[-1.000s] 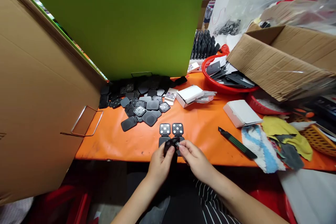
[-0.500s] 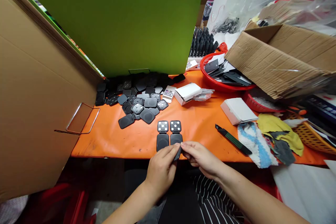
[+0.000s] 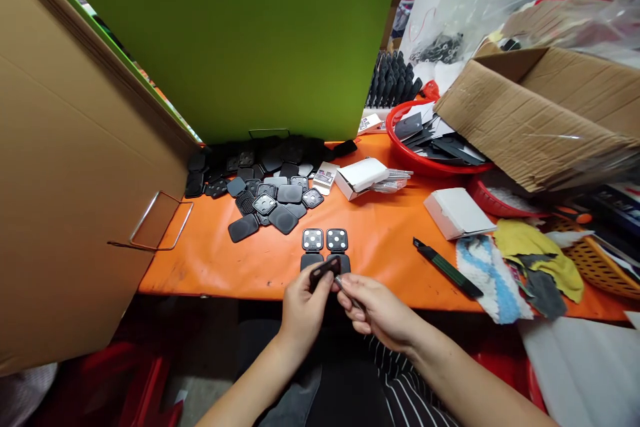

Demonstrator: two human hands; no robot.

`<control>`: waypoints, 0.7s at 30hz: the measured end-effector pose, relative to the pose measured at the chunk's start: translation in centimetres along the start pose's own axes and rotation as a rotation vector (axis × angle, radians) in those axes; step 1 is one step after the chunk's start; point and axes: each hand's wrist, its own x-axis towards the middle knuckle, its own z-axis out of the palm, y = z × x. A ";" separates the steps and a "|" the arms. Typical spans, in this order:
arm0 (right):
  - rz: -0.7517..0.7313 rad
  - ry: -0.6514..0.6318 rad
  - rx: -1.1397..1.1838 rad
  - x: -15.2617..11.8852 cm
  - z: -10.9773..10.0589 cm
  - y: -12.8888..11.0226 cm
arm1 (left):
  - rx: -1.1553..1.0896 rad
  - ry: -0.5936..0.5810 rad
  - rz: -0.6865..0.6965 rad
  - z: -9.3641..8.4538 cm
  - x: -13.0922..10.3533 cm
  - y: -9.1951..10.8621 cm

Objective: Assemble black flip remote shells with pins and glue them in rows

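Observation:
My left hand [image 3: 303, 309] pinches a small black hinged case [image 3: 326, 269] at the table's front edge, its spotted inner face partly showing. My right hand [image 3: 376, 307] is closed at the case's right side, where a thin ridged edge shows between the fingers; most of that part is hidden. Just beyond my hands lie two similar opened cases side by side, a left one [image 3: 313, 239] and a right one [image 3: 337, 239]. Their upper halves carry pale round dots, and my fingers partly cover their plain lower halves. Farther back is a loose pile of black cases [image 3: 283, 219].
A box cutter [image 3: 447, 268] lies to the right beside a cloth [image 3: 493, 280]. White boxes [image 3: 363, 177] and a red basin [image 3: 425, 163] of flat pieces stand farther back. A cardboard panel [image 3: 75, 180] with a wire handle flanks the left, a green panel [image 3: 225, 40] the back.
The black case has turned from edge-on to showing its spotted inner face, tilted up in my left hand. My right hand has shifted slightly down along its side.

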 end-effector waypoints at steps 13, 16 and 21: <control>0.391 0.007 0.445 -0.6 -0.7 0.3 | 0.115 -0.237 0.564 -1.6 -2.0 0.1; 0.315 0.068 0.520 -1.1 -0.5 0.7 | 0.052 -0.247 0.575 -0.8 -1.9 0.3; 0.061 0.168 0.426 -1.9 -2.1 0.6 | -0.066 -0.297 0.372 2.2 -0.3 0.1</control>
